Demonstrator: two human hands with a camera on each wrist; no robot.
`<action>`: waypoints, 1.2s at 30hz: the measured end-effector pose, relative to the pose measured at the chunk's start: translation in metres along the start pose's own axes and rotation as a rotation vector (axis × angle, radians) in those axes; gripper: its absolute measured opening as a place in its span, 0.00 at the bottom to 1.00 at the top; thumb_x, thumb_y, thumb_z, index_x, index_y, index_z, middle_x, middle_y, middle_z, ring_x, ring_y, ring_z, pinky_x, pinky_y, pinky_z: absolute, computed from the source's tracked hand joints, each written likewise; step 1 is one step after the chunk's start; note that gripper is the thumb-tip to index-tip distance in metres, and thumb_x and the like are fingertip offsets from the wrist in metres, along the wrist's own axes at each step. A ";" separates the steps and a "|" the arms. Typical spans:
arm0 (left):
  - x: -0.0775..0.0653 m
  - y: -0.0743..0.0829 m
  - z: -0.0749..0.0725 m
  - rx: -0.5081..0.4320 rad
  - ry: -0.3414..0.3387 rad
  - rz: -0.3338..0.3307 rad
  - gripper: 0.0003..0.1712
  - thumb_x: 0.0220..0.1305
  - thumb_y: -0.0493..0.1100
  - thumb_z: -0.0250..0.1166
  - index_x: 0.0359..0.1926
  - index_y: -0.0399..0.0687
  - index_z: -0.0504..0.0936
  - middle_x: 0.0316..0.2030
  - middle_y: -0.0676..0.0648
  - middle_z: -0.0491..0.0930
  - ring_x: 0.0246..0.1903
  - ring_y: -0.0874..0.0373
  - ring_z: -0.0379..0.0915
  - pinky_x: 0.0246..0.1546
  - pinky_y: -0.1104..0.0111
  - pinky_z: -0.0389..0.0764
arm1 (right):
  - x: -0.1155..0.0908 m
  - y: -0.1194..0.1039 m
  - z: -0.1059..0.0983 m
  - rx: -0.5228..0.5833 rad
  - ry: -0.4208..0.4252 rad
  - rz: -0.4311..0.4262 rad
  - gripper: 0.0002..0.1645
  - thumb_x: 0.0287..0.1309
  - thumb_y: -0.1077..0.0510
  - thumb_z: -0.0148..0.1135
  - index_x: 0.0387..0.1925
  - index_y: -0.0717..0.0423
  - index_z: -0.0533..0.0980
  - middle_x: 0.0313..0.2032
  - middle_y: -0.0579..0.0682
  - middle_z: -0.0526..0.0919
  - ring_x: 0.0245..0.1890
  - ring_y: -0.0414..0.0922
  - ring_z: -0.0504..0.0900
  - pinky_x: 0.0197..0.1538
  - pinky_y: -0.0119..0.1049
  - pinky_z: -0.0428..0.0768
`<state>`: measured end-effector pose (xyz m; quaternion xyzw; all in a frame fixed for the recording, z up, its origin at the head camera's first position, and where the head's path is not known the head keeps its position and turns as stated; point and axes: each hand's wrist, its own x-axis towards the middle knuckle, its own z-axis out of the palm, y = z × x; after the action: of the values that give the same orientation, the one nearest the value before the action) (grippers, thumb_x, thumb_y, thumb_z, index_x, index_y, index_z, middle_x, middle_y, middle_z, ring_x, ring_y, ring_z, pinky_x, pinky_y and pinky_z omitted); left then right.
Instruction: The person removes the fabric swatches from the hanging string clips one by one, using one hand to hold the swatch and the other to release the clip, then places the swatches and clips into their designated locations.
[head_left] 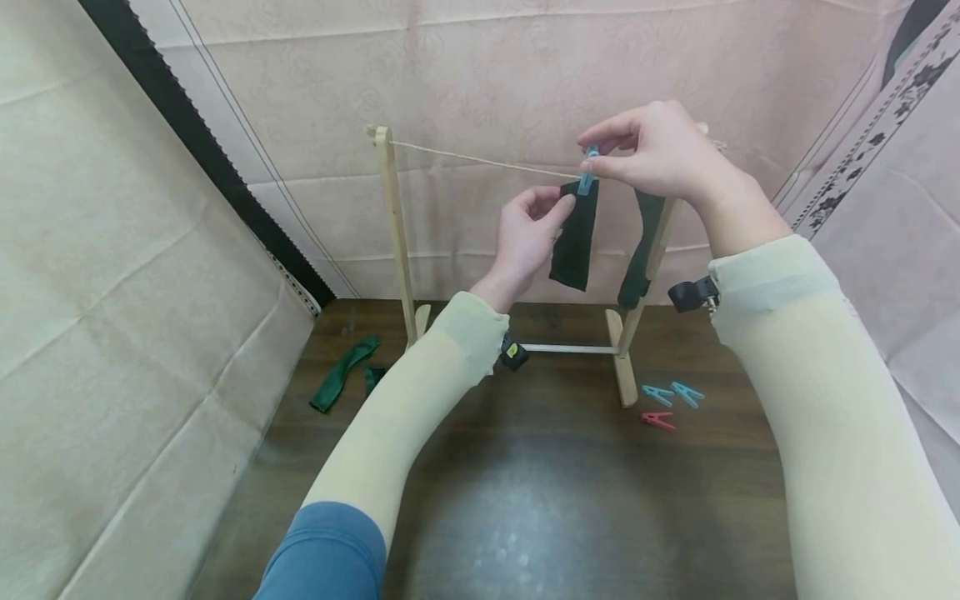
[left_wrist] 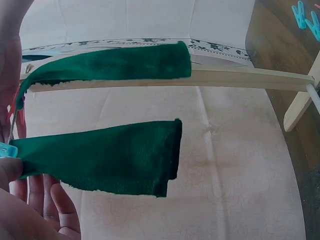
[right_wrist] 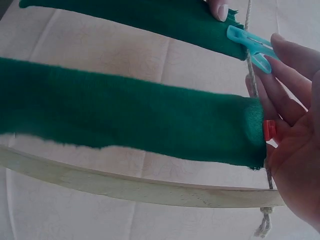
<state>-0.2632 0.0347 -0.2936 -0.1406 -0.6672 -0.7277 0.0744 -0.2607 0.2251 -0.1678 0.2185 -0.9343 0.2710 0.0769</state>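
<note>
A strip of dark green cloth [head_left: 576,237] hangs at a string [head_left: 487,162] stretched between two wooden posts. My left hand [head_left: 525,229] pinches this strip near its upper left corner, thumb in front. At its top edge sits a light blue clothespin [right_wrist: 242,37], its jaws over cloth and string. The right hand [head_left: 667,154] holds the clothespin's handles between thumb and fingers, from above. To the right, a second green strip [right_wrist: 150,115] hangs from the string beside the right post, with a red clothespin [right_wrist: 269,130] at its top, partly hidden.
On the brown table, a green cloth piece [head_left: 341,375] lies at the left, another [head_left: 373,379] partly behind my left forearm. Two blue clothespins [head_left: 657,395] and a red one [head_left: 658,420] lie right of the stand's wooden foot [head_left: 622,367]. A white bar [head_left: 570,349] runs low between the posts.
</note>
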 end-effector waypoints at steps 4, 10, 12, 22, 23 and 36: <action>0.000 -0.002 0.002 -0.003 -0.006 -0.005 0.14 0.74 0.45 0.72 0.53 0.42 0.86 0.45 0.47 0.86 0.44 0.57 0.82 0.46 0.67 0.86 | -0.001 0.002 0.000 0.004 0.001 -0.012 0.29 0.73 0.42 0.68 0.66 0.51 0.83 0.58 0.55 0.88 0.60 0.56 0.86 0.65 0.60 0.79; -0.003 -0.007 0.002 0.061 -0.040 -0.020 0.15 0.73 0.48 0.73 0.54 0.46 0.88 0.46 0.51 0.87 0.48 0.58 0.81 0.50 0.66 0.83 | -0.003 0.004 0.001 0.001 0.013 -0.012 0.29 0.73 0.40 0.67 0.67 0.49 0.82 0.56 0.55 0.89 0.57 0.53 0.86 0.62 0.56 0.80; -0.004 -0.008 0.002 0.077 -0.049 -0.017 0.15 0.73 0.49 0.73 0.54 0.46 0.88 0.46 0.52 0.86 0.48 0.58 0.80 0.51 0.65 0.82 | -0.004 0.004 0.001 0.002 0.018 -0.007 0.29 0.73 0.40 0.67 0.68 0.49 0.82 0.55 0.55 0.89 0.56 0.53 0.86 0.61 0.56 0.80; -0.010 -0.022 -0.004 0.106 -0.098 -0.034 0.15 0.73 0.49 0.73 0.54 0.47 0.88 0.47 0.51 0.85 0.47 0.58 0.80 0.47 0.67 0.82 | -0.002 0.005 0.000 0.004 0.024 -0.020 0.31 0.73 0.36 0.65 0.67 0.50 0.82 0.56 0.53 0.89 0.56 0.52 0.85 0.63 0.59 0.79; -0.011 -0.026 -0.004 0.109 -0.119 -0.047 0.15 0.73 0.49 0.73 0.54 0.48 0.88 0.47 0.52 0.85 0.47 0.59 0.79 0.46 0.67 0.82 | -0.002 0.005 0.000 0.004 0.024 -0.020 0.31 0.73 0.36 0.65 0.67 0.49 0.82 0.55 0.53 0.89 0.56 0.52 0.85 0.63 0.58 0.79; -0.033 -0.059 -0.006 0.065 -0.215 -0.136 0.13 0.74 0.45 0.72 0.53 0.44 0.88 0.46 0.48 0.88 0.49 0.56 0.83 0.55 0.62 0.80 | -0.005 0.003 0.000 0.016 0.029 -0.034 0.30 0.72 0.40 0.68 0.68 0.48 0.81 0.56 0.55 0.88 0.58 0.54 0.86 0.63 0.55 0.80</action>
<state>-0.2501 0.0322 -0.3604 -0.1698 -0.7027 -0.6896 -0.0428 -0.2574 0.2299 -0.1705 0.2309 -0.9271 0.2803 0.0929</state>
